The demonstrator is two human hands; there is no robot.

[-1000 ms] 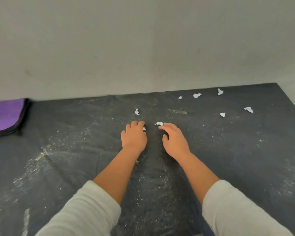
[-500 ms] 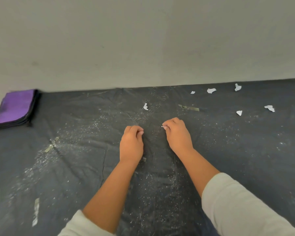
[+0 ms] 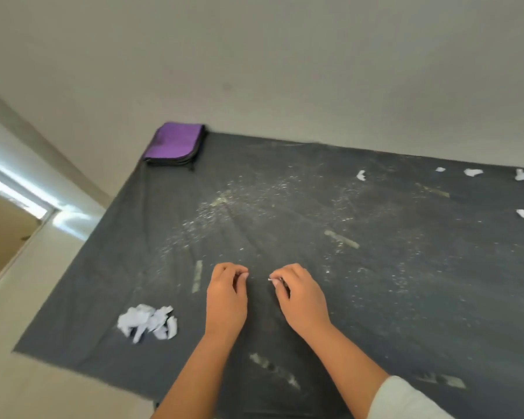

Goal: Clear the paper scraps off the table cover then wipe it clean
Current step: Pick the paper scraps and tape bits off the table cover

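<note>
Over the dark table cover (image 3: 406,291), the left hand (image 3: 226,300) is curled closed, contents unseen, the right hand (image 3: 303,297) pinches a small white scrap (image 3: 270,279), a scrap pile (image 3: 148,323) lies left, loose scraps (image 3: 472,172) and a purple cloth (image 3: 174,143) farther back.

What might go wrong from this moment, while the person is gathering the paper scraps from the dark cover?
1. The scrap pinched in the right hand is tiny and may slip out.
2. The pile of scraps lies near the cover's left edge; a passing sleeve might push pieces off.
3. The loose scraps at the far right are easily overlooked, and wiping early with the purple cloth would drag them through the white dust.
</note>
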